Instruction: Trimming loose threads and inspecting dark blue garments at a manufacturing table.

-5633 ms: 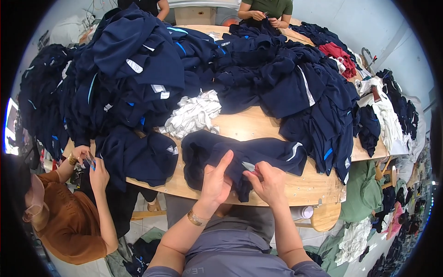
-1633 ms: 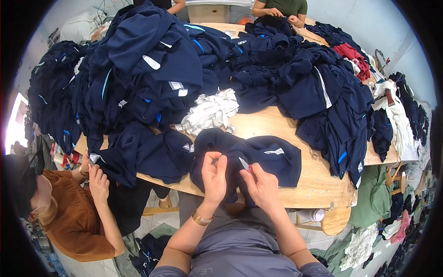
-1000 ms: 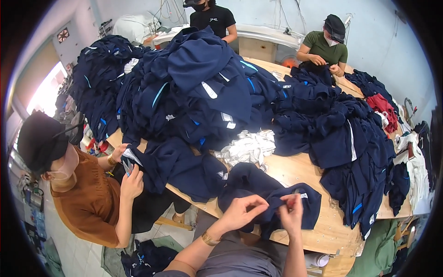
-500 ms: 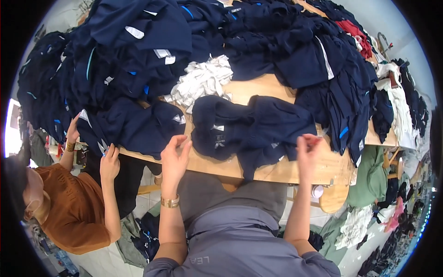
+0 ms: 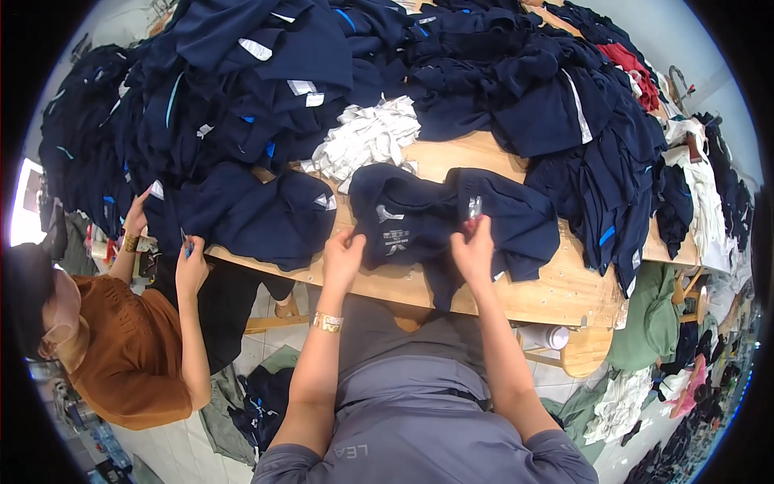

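A navy garment (image 5: pixel 439 216) lies crumpled on the near edge of the wooden table (image 5: pixel 556 294), with a small white neck label showing. My left hand (image 5: pixel 343 256) pinches its near left edge. My right hand (image 5: pixel 474 250) grips the cloth in the middle and holds a small clear, shiny item (image 5: pixel 474 208) against it; what that item is I cannot tell. A gold watch (image 5: pixel 326 322) sits on my left wrist.
Large heaps of navy garments (image 5: pixel 242 97) cover the table's far and left parts, with a white bundle (image 5: pixel 367 141) between them. A person in an orange top (image 5: pixel 129 355) works at the left. More clothes (image 5: pixel 637 323) hang and lie at the right.
My hands, spread wide along the table edge half a second ago, have come in onto the navy garment. The garment has been shifted and turned, its label now up.
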The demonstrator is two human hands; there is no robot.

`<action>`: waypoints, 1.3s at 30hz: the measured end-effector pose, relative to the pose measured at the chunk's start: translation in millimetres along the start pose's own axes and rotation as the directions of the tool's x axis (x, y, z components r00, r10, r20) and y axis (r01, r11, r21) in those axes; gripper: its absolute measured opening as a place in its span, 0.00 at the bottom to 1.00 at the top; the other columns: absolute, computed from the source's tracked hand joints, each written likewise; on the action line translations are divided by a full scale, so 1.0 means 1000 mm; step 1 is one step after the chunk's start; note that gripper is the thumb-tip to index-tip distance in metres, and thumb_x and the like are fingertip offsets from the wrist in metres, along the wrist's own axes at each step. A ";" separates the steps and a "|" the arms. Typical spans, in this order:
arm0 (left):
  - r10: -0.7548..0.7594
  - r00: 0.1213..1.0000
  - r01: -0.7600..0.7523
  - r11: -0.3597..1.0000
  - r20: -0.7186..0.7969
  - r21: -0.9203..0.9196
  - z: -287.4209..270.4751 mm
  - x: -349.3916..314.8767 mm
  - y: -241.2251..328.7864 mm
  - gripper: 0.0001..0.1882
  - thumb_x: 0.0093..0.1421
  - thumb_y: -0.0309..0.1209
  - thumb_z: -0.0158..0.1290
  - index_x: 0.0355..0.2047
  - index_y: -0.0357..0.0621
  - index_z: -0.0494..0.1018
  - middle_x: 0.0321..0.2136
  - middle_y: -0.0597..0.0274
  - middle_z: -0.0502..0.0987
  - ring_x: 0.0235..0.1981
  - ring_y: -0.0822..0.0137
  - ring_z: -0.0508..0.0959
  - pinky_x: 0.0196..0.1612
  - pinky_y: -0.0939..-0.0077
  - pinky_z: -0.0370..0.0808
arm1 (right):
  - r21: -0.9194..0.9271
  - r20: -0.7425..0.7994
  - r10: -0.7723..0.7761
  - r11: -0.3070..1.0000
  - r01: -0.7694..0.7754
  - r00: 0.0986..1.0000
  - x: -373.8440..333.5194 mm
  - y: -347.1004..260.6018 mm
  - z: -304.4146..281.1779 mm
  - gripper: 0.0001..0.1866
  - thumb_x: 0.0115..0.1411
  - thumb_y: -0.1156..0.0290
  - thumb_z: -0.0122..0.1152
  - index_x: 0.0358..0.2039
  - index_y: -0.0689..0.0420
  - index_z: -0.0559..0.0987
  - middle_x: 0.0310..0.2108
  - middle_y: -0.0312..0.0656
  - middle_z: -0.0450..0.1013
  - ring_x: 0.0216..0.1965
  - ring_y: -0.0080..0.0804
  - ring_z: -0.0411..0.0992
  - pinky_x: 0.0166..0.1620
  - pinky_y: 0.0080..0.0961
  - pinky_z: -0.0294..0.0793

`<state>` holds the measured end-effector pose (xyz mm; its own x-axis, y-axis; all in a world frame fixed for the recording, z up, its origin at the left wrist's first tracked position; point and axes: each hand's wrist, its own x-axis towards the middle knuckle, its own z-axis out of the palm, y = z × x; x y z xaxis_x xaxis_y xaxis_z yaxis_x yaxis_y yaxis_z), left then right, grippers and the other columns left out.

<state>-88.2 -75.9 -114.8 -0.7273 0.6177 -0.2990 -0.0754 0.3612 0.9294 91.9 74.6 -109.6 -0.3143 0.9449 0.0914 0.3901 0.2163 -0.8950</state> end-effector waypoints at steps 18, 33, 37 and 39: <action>0.631 0.703 -0.595 0.270 0.328 0.757 0.028 0.002 0.052 0.05 0.44 0.25 0.58 0.22 0.37 0.75 0.50 0.40 0.64 0.61 0.42 0.52 0.60 0.51 0.54 | 0.030 -0.054 0.022 0.999 -0.020 0.998 -0.021 0.020 -0.008 0.14 0.46 0.77 0.53 0.34 0.64 0.63 0.26 0.48 0.70 0.27 0.39 0.71 0.35 0.30 0.70; 0.613 0.768 -0.552 0.486 0.186 0.678 -0.016 -0.022 0.005 0.16 0.46 0.34 0.62 0.35 0.44 0.74 0.48 0.47 0.67 0.57 0.46 0.60 0.58 0.54 0.56 | 0.368 -0.153 -0.156 0.908 0.203 0.976 0.008 -0.027 -0.045 0.14 0.47 0.84 0.56 0.28 0.57 0.61 0.28 0.34 0.58 0.33 0.22 0.58 0.42 0.17 0.60; 0.611 0.781 -0.581 0.786 -0.126 0.211 -0.022 0.002 0.056 0.10 0.55 0.31 0.56 0.33 0.37 0.72 0.45 0.51 0.71 0.53 0.60 0.68 0.54 0.69 0.63 | 0.346 -0.425 -0.371 0.776 0.527 0.825 0.048 -0.120 -0.098 0.17 0.47 0.84 0.61 0.27 0.55 0.60 0.31 0.35 0.60 0.36 0.22 0.59 0.45 0.18 0.59; 0.652 0.723 -0.674 0.738 -0.226 -0.027 -0.034 0.004 0.131 0.08 0.59 0.30 0.52 0.29 0.38 0.68 0.28 0.72 0.67 0.28 0.81 0.63 0.33 0.87 0.62 | 0.245 -0.646 -0.384 0.713 0.657 0.659 0.071 -0.157 -0.131 0.18 0.47 0.84 0.63 0.27 0.55 0.61 0.32 0.36 0.63 0.35 0.22 0.61 0.43 0.19 0.62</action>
<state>-124.2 -50.1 13.6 -0.7293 0.5248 0.4389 0.4164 -0.1686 0.8934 121.1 140.0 94.8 0.2022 0.6984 0.6866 -0.1405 0.7145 -0.6854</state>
